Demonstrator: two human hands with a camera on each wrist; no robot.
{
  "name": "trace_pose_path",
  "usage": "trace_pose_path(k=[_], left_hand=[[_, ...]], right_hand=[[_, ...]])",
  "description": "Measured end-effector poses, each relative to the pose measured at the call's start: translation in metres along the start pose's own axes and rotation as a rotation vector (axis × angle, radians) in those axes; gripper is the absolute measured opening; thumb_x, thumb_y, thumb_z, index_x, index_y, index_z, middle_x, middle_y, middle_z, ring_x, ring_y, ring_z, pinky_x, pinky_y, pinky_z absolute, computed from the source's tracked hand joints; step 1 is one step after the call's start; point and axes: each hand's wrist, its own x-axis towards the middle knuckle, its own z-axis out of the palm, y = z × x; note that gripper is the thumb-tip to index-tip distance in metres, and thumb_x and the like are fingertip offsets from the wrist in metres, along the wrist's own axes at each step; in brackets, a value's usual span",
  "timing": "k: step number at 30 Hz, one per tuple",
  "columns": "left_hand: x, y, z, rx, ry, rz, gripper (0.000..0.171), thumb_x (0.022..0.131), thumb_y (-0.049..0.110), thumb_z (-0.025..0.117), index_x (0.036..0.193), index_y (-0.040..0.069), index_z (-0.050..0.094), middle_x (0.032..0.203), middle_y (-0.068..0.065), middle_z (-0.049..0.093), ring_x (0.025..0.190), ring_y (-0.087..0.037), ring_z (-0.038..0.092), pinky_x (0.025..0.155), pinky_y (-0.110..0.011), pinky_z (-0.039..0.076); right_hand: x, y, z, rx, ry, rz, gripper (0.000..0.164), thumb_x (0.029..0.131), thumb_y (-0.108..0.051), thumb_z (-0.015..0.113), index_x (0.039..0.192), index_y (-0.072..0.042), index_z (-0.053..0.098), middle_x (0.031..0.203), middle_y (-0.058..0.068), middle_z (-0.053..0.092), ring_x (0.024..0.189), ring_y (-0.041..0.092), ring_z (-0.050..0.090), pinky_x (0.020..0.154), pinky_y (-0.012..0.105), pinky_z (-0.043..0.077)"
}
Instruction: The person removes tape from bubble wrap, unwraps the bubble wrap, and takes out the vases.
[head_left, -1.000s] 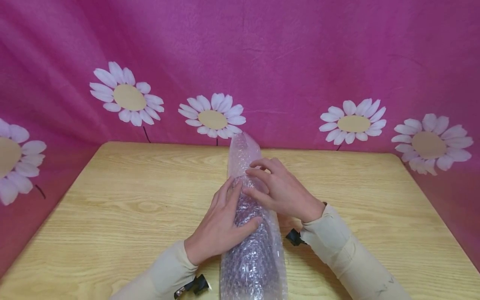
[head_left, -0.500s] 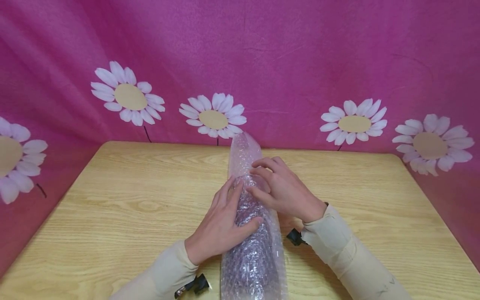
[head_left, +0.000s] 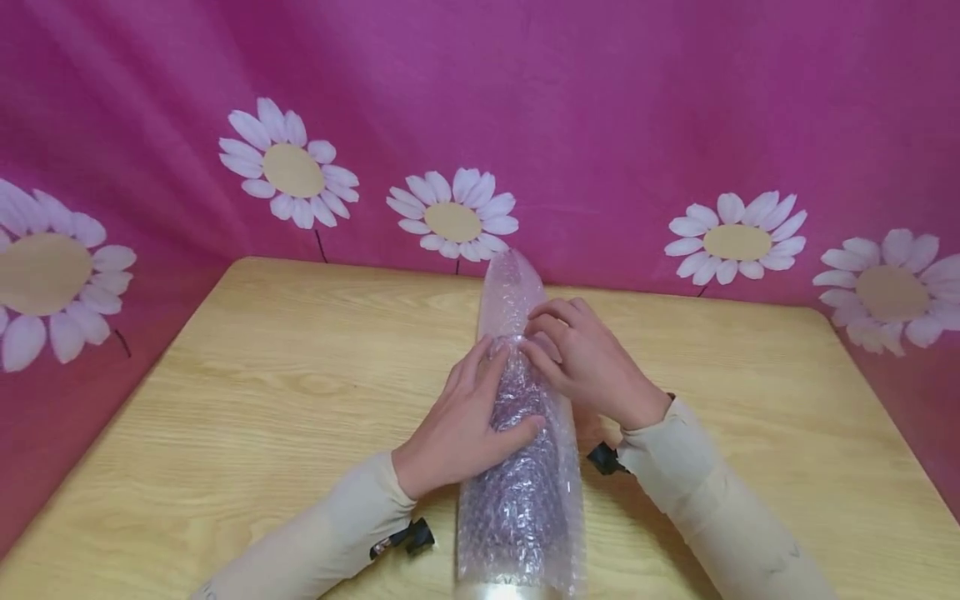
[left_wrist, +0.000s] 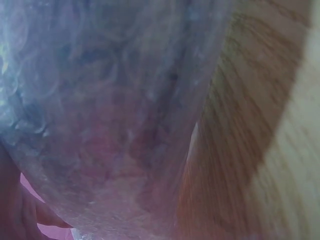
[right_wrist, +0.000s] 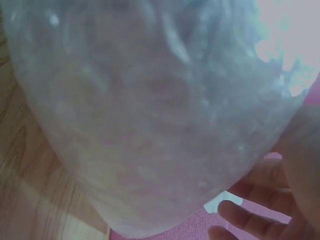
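Observation:
A long bundle in clear bubble wrap (head_left: 517,508) lies lengthwise on the wooden table, with something dark showing blurrily inside. Its far end tapers to a flat, pale flap. My left hand (head_left: 465,429) rests along the bundle's left side, fingers extended towards a cross seam and thumb lying over the top. At that seam, from the right, the bent fingers and thumb of my right hand (head_left: 592,362) pinch the wrap's edge. Bubble wrap (left_wrist: 115,100) fills most of the left wrist view. Against the wrap (right_wrist: 150,125), the right wrist view shows curved right fingers (right_wrist: 250,220).
The light wooden table (head_left: 300,392) extends on both sides of the bundle. A pink cloth (head_left: 585,108) with large white daisies hangs behind and at the sides. Small black devices (head_left: 606,458) sit at both wrists, below the beige sleeves (head_left: 337,525).
The head view has shifted, so everything sits a little to the right and higher. My right thumb has come up closer to the fingers at the seam. The left hand keeps its place.

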Motion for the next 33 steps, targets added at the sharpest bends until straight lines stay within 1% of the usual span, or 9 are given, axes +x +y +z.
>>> trace_pose_path(k=[6,13,20,27,33], left_hand=[[-0.0006,-0.001,0.0022,0.02,0.011,0.009,0.095,0.092,0.064,0.062,0.167,0.027,0.017,0.176,-0.01,0.006,0.16,-0.035,0.02,0.118,-0.064,0.04],[-0.0001,-0.0012,0.0045,0.021,0.019,0.008,0.098,0.092,0.063,0.062,0.168,0.022,0.016,0.176,-0.008,0.006,0.16,-0.033,0.021,0.12,-0.061,0.039],[-0.0019,-0.0008,0.0042,0.017,0.011,-0.008,0.098,0.092,0.065,0.062,0.167,0.02,0.018,0.177,-0.006,0.004,0.161,-0.03,0.018,0.121,-0.061,0.038],[-0.0007,0.0004,0.0042,0.017,0.011,0.004,0.097,0.093,0.063,0.062,0.167,0.019,0.018,0.177,-0.008,0.005,0.161,-0.031,0.018,0.123,-0.06,0.036],[-0.0001,0.0014,0.0034,0.027,0.013,0.009,0.097,0.093,0.063,0.062,0.167,0.018,0.019,0.177,-0.008,0.005,0.161,-0.031,0.019,0.124,-0.058,0.035]], right_hand=[[-0.0005,0.0014,0.0057,0.03,0.024,-0.021,0.025,0.096,-0.021,0.072,0.108,0.001,0.072,0.119,0.017,0.069,0.113,0.034,0.062,0.104,0.051,0.053],[-0.0004,0.0034,0.0065,0.025,0.037,-0.037,0.019,0.095,-0.013,0.067,0.105,0.003,0.07,0.115,0.017,0.069,0.108,0.033,0.065,0.1,0.048,0.056],[0.0006,0.0009,0.0085,0.01,0.047,-0.042,0.014,0.093,-0.008,0.07,0.102,0.003,0.068,0.111,0.017,0.07,0.104,0.032,0.065,0.095,0.046,0.058],[0.0005,0.0011,0.0078,-0.006,0.043,-0.033,0.011,0.092,-0.005,0.071,0.099,0.002,0.068,0.108,0.016,0.069,0.104,0.032,0.064,0.096,0.045,0.057],[0.0001,0.0021,0.0085,-0.01,0.06,-0.045,0.009,0.091,-0.004,0.071,0.096,0.001,0.067,0.106,0.015,0.068,0.101,0.031,0.063,0.093,0.044,0.056]])
